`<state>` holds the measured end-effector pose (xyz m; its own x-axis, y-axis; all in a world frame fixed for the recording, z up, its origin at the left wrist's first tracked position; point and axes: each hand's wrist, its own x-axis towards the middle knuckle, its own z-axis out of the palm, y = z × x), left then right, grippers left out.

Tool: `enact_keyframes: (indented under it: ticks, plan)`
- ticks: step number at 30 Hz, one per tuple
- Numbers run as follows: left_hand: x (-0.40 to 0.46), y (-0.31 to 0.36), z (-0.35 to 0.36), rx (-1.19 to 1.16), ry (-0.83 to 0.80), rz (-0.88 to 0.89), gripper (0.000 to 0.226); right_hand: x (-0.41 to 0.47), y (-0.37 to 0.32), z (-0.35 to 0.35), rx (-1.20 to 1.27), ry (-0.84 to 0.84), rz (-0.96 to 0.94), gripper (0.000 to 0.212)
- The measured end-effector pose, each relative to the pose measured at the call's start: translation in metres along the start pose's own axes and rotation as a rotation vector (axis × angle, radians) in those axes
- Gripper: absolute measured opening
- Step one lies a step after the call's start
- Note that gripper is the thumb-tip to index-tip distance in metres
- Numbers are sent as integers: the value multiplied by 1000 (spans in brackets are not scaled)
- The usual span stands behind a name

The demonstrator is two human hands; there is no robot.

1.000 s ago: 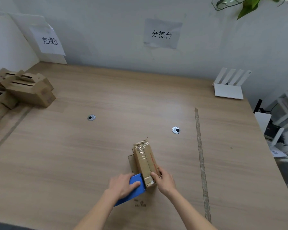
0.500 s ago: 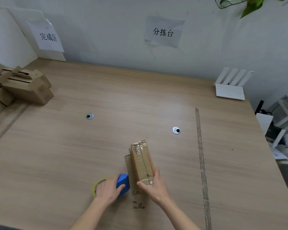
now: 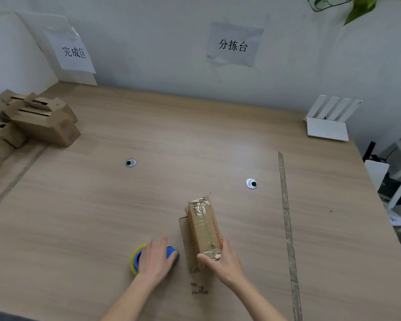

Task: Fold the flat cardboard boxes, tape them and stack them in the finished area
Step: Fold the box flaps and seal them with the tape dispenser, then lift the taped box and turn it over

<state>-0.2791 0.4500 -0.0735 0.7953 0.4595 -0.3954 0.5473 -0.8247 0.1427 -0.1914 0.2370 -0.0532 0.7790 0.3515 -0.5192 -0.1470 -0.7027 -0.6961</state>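
Your right-hand grip (image 3: 225, 262) is wrapped round the near end of the taped box (image 3: 204, 230), thumb across the end face and fingers along its right side; your left-hand grip (image 3: 154, 259) lies curled over the tape dispenser (image 3: 171, 253), which rests on the counter (image 3: 195, 144) just left of the box.

Box: lies on its side near the counter's front edge, long axis running away from you. Glossy tape is visible along the top seam and over both ends. A cardboard flap sticks out along its left side; whether that side is sealed cannot be told.

Progress, as a judgement: this box looks folded and largely taped. Left for you: check the flap, then carry it to the stack.

Stack of finished boxes (image 3: 37, 123): far left of the taped box, at the counter's left edge, under the wall sign (image 3: 73, 53) reading 完成区. No flat boxes are in view.

Counter: pale wood grain, two cable grommets beyond the box, a long tape strip (image 3: 286, 216) to its right. A white router (image 3: 328, 126) stands at the far right corner. Second sign (image 3: 233, 45) on the grey wall behind; plant leaves (image 3: 361, 5) top right.
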Motion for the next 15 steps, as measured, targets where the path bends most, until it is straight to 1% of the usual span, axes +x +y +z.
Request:
enact_keyframes:
  ticks: [1, 2, 3, 4, 7, 9, 10, 11, 12, 15]
  plan:
    - [-2, 9, -3, -95, 80, 49, 57, 2, 3, -2, 26, -27, -13, 73]
    - [-3, 19, -6, -205, 118, 94, 54, 4, 5, -5, 46, -43, -23, 58]
    - [-5, 30, -9, -338, 92, 119, 55, 7, 7, -7, 72, -37, -34, 46]
    - [-6, 41, -13, -469, 34, 117, 58, 9, 7, -10, 110, -14, -33, 41]
    - [-5, 65, -14, -784, -135, 11, 64, 22, 8, -18, 212, 17, -7, 36]
    - [-5, 75, -11, -952, -201, -64, 64, 35, 9, -20, 227, -18, -10, 24]
    - [-4, 79, -11, -1053, -221, -91, 60, 41, 9, -20, 225, -22, -12, 18]
    - [-4, 83, -13, -1152, -236, -112, 54, 46, 9, -21, 232, -13, -8, 16]
    - [-4, 88, -17, -1225, -240, -120, 49, 49, 7, -24, 241, 5, -2, 20]
    - [-2, 95, -36, -1365, -223, -90, 38, 49, -17, -45, 308, -4, -9, 46]
